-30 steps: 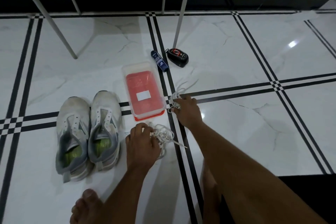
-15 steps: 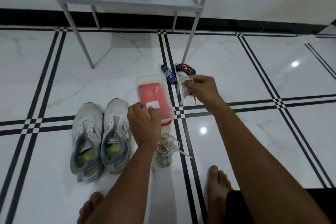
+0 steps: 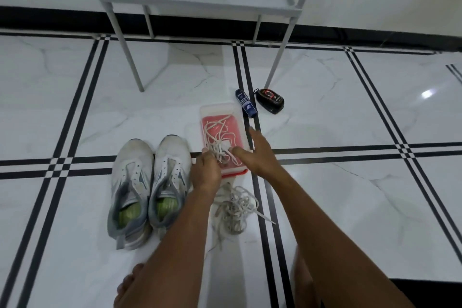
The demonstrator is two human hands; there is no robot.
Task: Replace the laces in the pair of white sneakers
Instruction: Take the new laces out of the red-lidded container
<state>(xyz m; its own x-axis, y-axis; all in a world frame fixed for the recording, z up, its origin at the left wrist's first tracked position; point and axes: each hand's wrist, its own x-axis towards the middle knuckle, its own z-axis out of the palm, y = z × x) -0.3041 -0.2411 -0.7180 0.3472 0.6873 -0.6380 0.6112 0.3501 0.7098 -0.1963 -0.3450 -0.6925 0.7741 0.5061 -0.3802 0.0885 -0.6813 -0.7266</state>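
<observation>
Two laceless sneakers (image 3: pixel 147 187) side by side at left, toes pointing far. Left hand (image 3: pixel 206 172) pinches a white lace (image 3: pixel 220 137) on the red container (image 3: pixel 222 137); right hand (image 3: pixel 260 155) open, empty. Second lace pile (image 3: pixel 235 210) nearer.

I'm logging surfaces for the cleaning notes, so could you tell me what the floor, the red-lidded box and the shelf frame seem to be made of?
Floor: glossy marble-look tile, grey veins, black inlay lines, bright lamp glare; stone or ceramic unclear.
Red-lidded box: likely plastic, with translucent cloudy walls and a smooth lid.
Shelf frame: probably painted metal, thin straight light-grey tubes with a matte finish.
</observation>
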